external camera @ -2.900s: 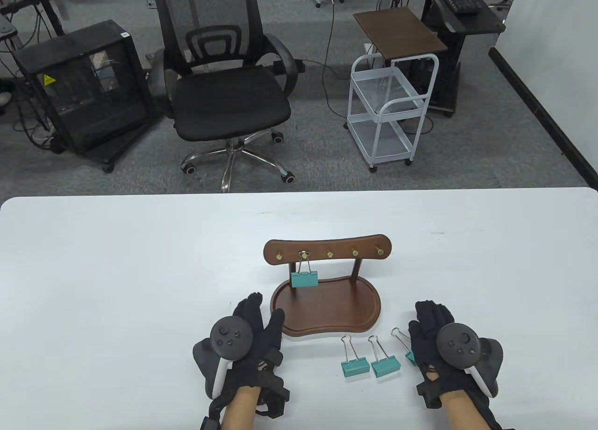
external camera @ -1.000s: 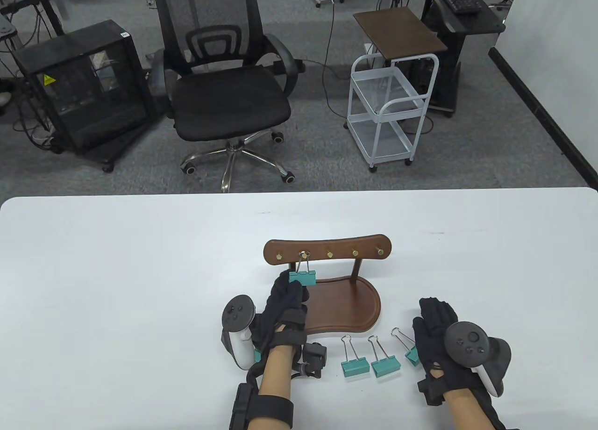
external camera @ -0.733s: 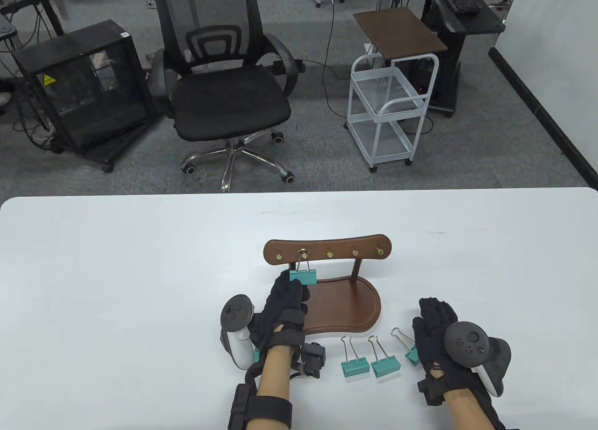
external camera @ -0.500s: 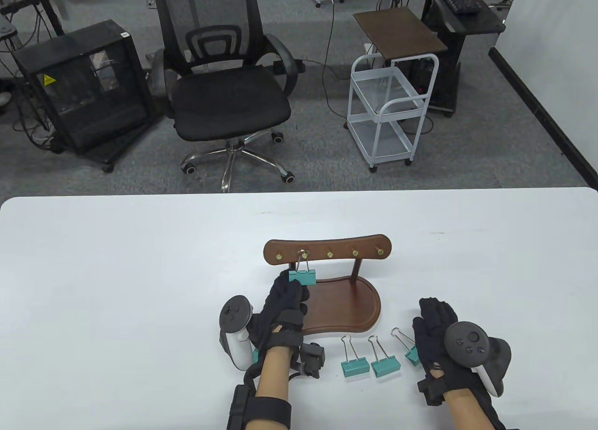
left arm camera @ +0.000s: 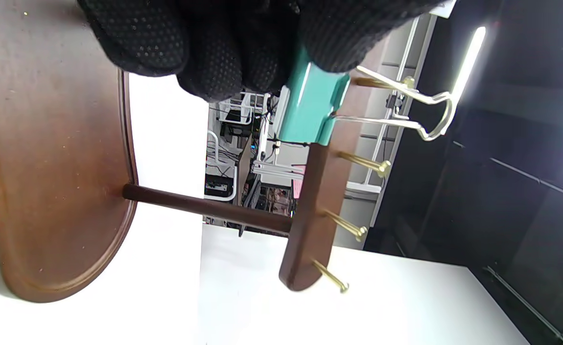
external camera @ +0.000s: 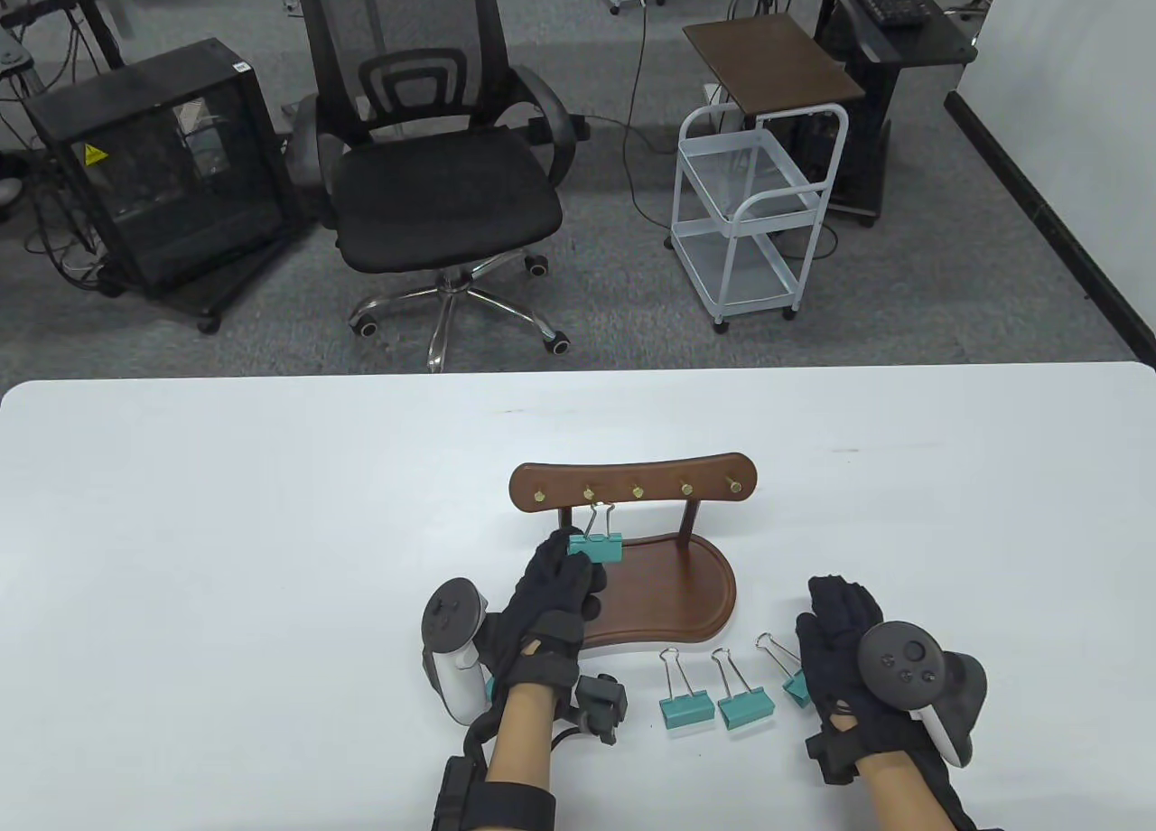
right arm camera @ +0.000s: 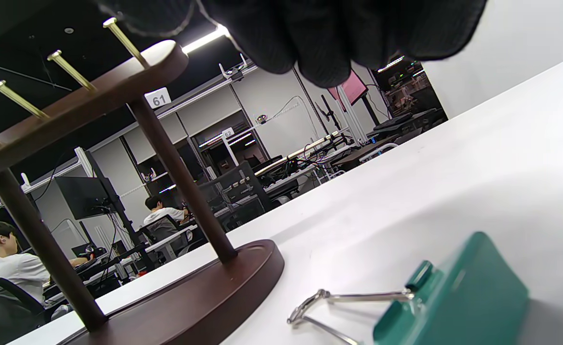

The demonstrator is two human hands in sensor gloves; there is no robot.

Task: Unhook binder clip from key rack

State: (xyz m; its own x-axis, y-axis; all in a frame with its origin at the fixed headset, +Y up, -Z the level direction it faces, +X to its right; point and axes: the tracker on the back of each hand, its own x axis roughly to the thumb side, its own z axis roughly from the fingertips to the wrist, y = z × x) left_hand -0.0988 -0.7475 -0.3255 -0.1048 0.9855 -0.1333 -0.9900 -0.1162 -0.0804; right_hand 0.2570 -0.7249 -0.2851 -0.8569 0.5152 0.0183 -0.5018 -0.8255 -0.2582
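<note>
A brown wooden key rack [external camera: 632, 483] with a row of brass pegs stands on its tray base [external camera: 673, 601]. My left hand [external camera: 578, 555] pinches a teal binder clip [external camera: 596, 547] by its body, just below and right of the second peg from the left. The clip's wire loops look clear of that peg. In the left wrist view my fingers [left arm camera: 224, 48] grip the clip [left arm camera: 310, 105], its wire loops by a peg tip on the rack bar [left arm camera: 310, 215]. My right hand [external camera: 835, 610] rests flat on the table, holding nothing.
Two teal clips [external camera: 686, 710] [external camera: 746, 706] lie in front of the base. A third [external camera: 795, 686] lies partly under my right hand and shows in the right wrist view [right arm camera: 449, 297]. A teal bit [external camera: 492, 686] shows by my left wrist.
My left hand reached from the table to the hanging clip, gripped it, and has now drawn it down and to the right, off the second peg. The right hand stayed put.
</note>
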